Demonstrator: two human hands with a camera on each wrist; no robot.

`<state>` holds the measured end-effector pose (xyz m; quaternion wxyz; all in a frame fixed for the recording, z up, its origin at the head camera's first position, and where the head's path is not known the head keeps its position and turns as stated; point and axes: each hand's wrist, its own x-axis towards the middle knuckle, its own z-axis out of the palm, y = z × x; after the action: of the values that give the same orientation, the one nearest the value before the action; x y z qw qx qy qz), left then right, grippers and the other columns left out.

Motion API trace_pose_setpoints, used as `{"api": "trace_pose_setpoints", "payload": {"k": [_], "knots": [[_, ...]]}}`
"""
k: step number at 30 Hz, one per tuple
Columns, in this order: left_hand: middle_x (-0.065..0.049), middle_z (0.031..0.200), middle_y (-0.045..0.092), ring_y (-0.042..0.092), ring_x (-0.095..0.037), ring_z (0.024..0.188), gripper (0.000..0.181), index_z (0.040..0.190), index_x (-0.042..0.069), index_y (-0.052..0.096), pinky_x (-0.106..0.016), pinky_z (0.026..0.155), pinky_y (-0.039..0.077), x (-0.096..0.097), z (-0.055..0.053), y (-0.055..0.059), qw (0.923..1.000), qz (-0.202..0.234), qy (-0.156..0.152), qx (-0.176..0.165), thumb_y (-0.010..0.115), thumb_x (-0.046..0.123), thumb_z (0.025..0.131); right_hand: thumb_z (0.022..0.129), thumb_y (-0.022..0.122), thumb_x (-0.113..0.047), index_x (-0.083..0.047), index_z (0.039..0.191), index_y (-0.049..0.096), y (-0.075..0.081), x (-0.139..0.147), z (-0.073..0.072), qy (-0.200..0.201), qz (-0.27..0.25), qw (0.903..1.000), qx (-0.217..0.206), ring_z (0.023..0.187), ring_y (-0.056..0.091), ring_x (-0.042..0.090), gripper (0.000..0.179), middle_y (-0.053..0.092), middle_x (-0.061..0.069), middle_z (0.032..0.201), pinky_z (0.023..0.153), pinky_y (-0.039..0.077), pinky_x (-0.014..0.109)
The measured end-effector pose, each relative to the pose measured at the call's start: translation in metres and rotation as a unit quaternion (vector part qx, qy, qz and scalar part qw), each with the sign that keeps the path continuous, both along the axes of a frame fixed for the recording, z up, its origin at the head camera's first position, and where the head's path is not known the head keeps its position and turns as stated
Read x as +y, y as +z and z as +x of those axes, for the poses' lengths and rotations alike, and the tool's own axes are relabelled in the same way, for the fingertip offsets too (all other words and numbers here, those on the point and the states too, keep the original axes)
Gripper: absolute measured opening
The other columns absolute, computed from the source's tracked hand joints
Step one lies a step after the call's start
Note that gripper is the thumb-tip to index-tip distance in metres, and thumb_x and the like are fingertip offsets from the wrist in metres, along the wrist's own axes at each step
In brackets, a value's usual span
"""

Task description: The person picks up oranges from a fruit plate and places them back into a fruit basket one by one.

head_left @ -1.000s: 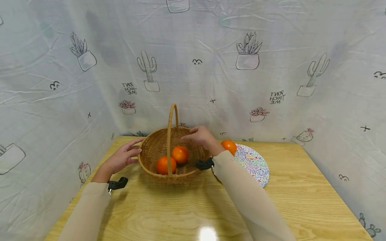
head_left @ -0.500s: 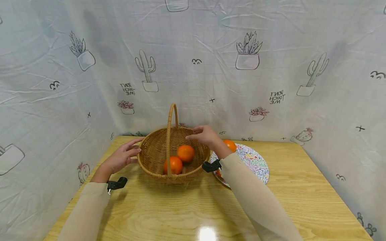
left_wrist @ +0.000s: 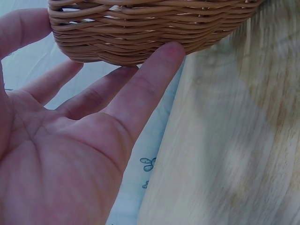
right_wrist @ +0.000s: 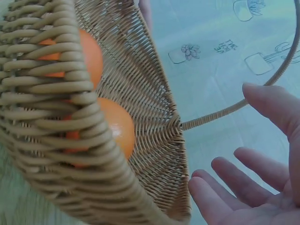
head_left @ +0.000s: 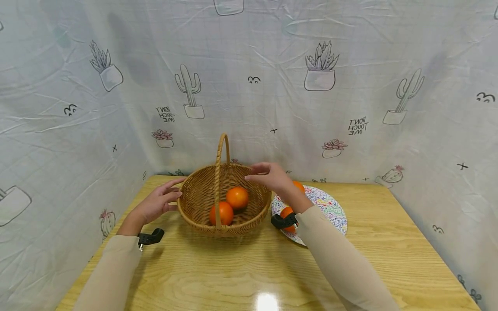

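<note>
A wicker basket (head_left: 198, 183) with a tall arched handle stands on the table, its wide mouth facing me. Two oranges, a nearer one (head_left: 225, 213) and a farther one (head_left: 237, 198), lie together inside it. My left hand (head_left: 153, 203) touches the basket's left side; in the left wrist view its fingers stretch out against the outer weave. At the right rim, my right hand (head_left: 274, 178) has its thumb apart from its fingers and nothing between them. The right wrist view shows those fingertips (right_wrist: 199, 180) close to the rim.
Right of the basket lies a round plate (head_left: 328, 209) with a colourful scribble pattern. It bears one orange at the back (head_left: 298, 186) and another in front (head_left: 287, 212), partly hidden by my right arm. A cactus-print curtain (head_left: 249, 108) hangs behind the wooden table (head_left: 218, 272).
My right hand has drawn back to the right, from over the basket to its rim, uncovering more of the plate. The two oranges in the basket have shifted right. My left hand has stayed put.
</note>
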<state>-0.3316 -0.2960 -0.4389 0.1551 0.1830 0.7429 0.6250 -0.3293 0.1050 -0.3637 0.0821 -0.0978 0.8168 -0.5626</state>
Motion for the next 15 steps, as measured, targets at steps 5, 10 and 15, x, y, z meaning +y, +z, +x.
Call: {"api": "trace_pose_setpoints", "payload": {"k": [5,10,15], "knots": [[-0.031,0.162,0.027,0.063,-0.008,0.121,0.067,0.166,0.013,0.018,-0.036,0.096,0.06,0.001,0.002,0.002,1.0,-0.001,0.0,0.001,0.052,0.023,0.109,0.089,0.082,-0.031,-0.01,0.145,0.058,-0.001,0.01,0.008,0.013,-0.016,0.9995,0.024,0.135,0.057,0.029,0.064,0.061,0.012,0.146,0.116,0.044,0.051],[-0.03,0.162,0.027,0.063,-0.008,0.122,0.068,0.166,0.013,0.017,-0.038,0.098,0.059,0.002,0.004,0.003,1.0,-0.004,0.003,-0.002,0.053,0.023,0.109,0.089,0.082,-0.029,-0.013,0.143,0.06,-0.003,0.026,0.018,0.012,-0.028,0.9992,0.027,0.137,0.056,0.029,0.061,0.058,0.014,0.149,0.119,0.041,0.051],[-0.03,0.163,0.026,0.063,-0.008,0.122,0.068,0.166,0.013,0.017,-0.039,0.099,0.059,0.002,0.005,0.003,1.0,-0.005,0.002,-0.001,0.053,0.023,0.109,0.089,0.082,-0.034,-0.018,0.141,0.061,-0.006,0.043,0.03,-0.005,-0.016,0.9991,0.04,0.136,0.056,0.026,0.058,0.061,0.006,0.146,0.114,0.047,0.05]]}}
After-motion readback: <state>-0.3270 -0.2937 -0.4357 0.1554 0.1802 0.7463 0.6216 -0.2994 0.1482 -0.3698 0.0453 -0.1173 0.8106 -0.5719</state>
